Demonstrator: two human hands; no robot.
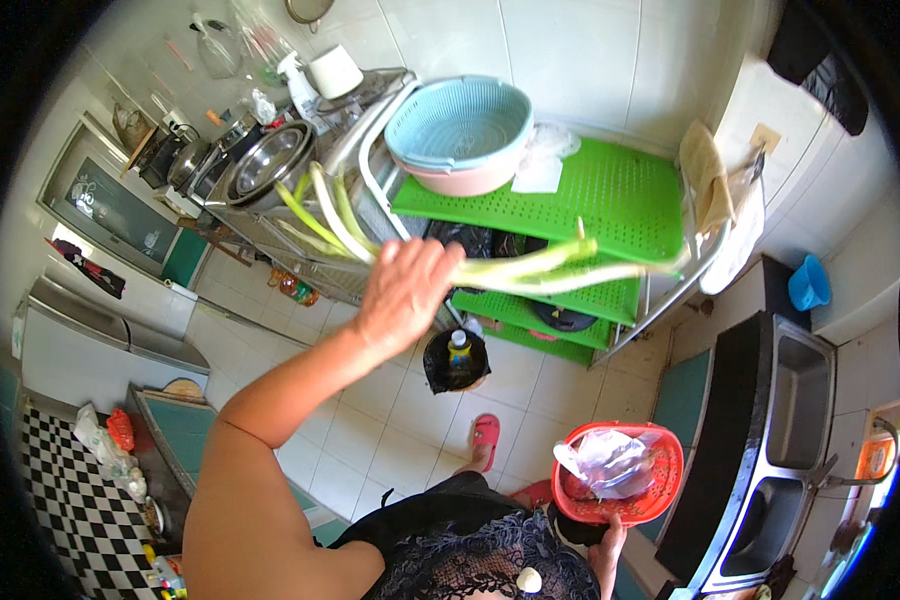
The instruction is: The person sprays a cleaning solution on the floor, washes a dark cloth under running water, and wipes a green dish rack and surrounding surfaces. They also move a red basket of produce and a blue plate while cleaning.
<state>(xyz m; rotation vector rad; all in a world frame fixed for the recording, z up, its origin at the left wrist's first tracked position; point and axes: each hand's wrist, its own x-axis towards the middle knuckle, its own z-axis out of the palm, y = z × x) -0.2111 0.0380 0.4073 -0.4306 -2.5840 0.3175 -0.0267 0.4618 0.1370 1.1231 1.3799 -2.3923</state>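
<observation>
My left hand (407,292) grips a bunch of long green-and-white stalks, likely scallions (540,276), held up across the front of a shelf rack. The stalks stick out on both sides of my fist. Low on the right, my right hand (610,536) holds the near rim of a red plastic basket (671,480). Inside that basket lies a clear plastic bag (611,461); what is under the bag is mostly hidden. Behind the stalks, the green perforated shelf (615,191) carries a light-blue colander (461,124) nested in a pink basin (461,181).
On the floor ahead stands a bin lined with black plastic (439,367), a yellow bottle (460,351) in it. A double sink (799,405) runs along the right. Steel bowls (270,157) sit on the rack at left. A refrigerator (97,337) and a checkered surface (82,495) are further left.
</observation>
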